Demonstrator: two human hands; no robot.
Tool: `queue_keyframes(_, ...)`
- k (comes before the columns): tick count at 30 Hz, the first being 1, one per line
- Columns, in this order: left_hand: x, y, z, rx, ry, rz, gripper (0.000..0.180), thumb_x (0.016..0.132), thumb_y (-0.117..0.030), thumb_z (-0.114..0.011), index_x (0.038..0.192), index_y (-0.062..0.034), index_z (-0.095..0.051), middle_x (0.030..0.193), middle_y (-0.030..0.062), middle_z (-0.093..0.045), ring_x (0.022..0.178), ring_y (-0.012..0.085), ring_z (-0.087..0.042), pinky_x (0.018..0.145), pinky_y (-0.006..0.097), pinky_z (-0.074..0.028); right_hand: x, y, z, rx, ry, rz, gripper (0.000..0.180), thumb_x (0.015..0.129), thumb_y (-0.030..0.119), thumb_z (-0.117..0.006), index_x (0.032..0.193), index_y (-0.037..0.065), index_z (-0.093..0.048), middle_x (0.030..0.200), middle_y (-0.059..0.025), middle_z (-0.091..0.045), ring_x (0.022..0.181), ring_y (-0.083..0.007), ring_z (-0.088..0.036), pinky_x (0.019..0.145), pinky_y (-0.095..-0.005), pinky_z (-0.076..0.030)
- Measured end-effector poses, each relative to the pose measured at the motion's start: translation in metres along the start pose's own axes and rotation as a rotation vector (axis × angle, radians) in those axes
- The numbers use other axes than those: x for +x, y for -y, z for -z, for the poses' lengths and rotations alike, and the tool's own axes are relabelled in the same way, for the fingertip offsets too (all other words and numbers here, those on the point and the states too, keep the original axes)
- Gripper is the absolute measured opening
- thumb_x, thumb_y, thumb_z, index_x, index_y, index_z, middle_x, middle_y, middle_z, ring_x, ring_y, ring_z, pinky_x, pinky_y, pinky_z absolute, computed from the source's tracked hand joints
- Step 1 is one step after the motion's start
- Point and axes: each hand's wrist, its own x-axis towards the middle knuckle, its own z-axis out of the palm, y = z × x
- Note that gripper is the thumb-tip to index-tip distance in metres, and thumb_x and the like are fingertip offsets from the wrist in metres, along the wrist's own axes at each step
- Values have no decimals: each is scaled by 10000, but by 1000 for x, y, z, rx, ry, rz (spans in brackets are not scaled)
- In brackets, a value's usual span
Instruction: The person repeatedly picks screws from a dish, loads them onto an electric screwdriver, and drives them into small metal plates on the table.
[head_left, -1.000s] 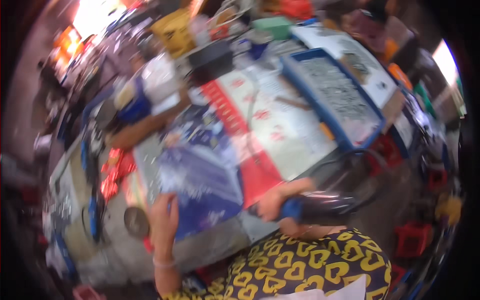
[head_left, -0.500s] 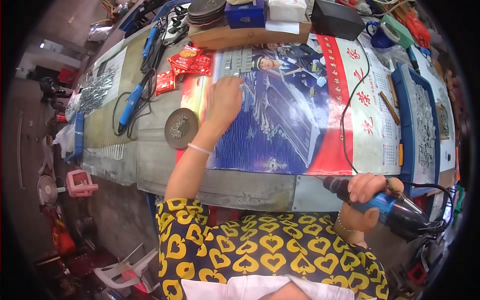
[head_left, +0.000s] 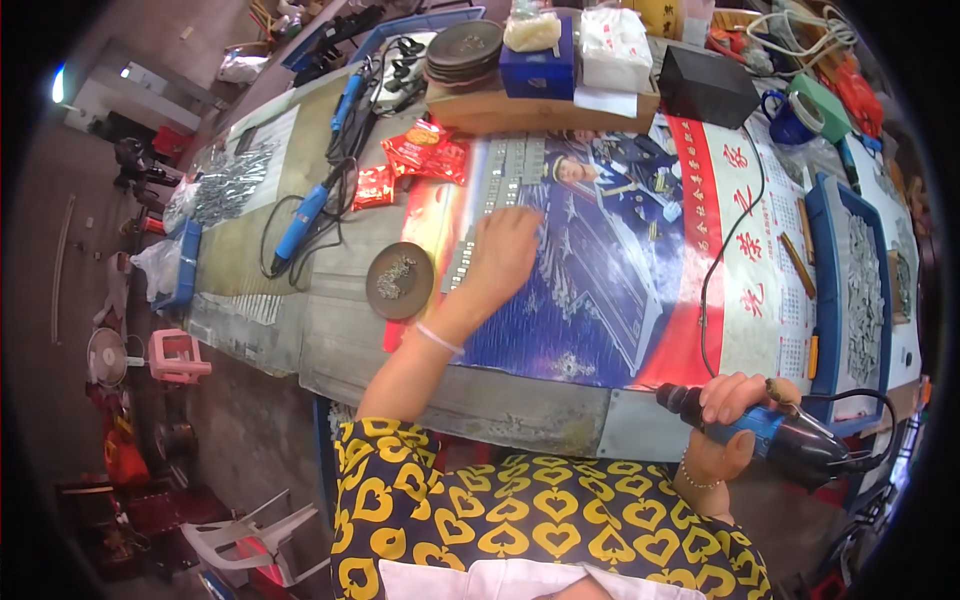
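Observation:
My left hand (head_left: 505,252) rests over the left part of a large glossy poster calendar (head_left: 590,290) on the bench. Its fingers are curled down and together; whatever they hold is hidden beneath. A grey strip with rows of small metal pieces (head_left: 500,185) runs under and beside this hand. Left of the wrist sits a round brown dish (head_left: 378,292) with a small heap of tiny metal parts (head_left: 396,278). At the bench's front edge on the right, my right hand (head_left: 735,415) is wrapped round a blue and black electric screwdriver (head_left: 770,432), its tip pointing left.
Red snack packets (head_left: 425,155) and a blue corded tool (head_left: 300,225) lie left of the poster. A wooden box (head_left: 540,115) bearing boxes and stacked dishes stands behind. On the right is a blue tray (head_left: 825,300) of metal parts. A black cord (head_left: 712,260) crosses the poster.
The whole view has shifted, so the bench appears lower and further right. My left hand has come slightly nearer along the metal strip. My right hand still grips the screwdriver.

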Motion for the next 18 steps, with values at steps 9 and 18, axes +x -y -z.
queue_keyframes(9,-21,-11,22,-19,57,12,272,804,-77,-607,1072,-46,-574,1026,141,-616,988,340,-564,864,444,-421,-8,11,2,22,4,35,585,826,336,-721,1224,108,-357,691,-24,-498,591,-158,-521,579,-297,-439)
queue_keyframes(18,12,13,-10,154,55,52,296,806,-104,-603,1096,-65,-559,1092,118,-604,1059,307,-553,912,487,-392,-10,18,2,24,18,18,567,827,309,-729,1226,111,-378,705,-33,-516,601,-166,-543,592,-321,-457)
